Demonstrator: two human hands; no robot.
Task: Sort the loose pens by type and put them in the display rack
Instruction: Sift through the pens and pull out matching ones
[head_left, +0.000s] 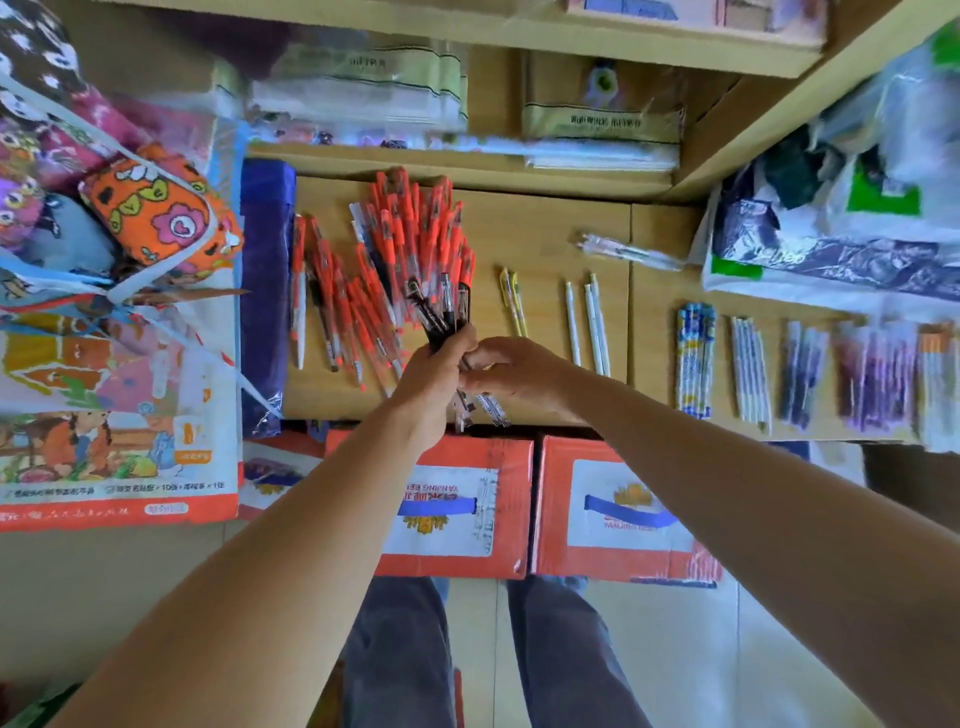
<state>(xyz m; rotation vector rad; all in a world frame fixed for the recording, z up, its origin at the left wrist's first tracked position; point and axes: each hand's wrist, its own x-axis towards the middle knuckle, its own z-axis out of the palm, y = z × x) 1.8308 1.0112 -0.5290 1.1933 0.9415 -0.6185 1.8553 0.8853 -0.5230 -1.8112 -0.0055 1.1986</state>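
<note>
Two bare forearms over loose slate-blue denim trousers

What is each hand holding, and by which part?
A bunch of black pens. The left hand grips it around the middle; the right hand pinches it just beside, near the lower ends.

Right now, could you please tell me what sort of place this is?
Likely a stationery shop or stockroom: red pens heaped on the wooden shelf, sorted pen rows beside them, bagged packs on the shelf above, and black pens in the left hand.
</note>
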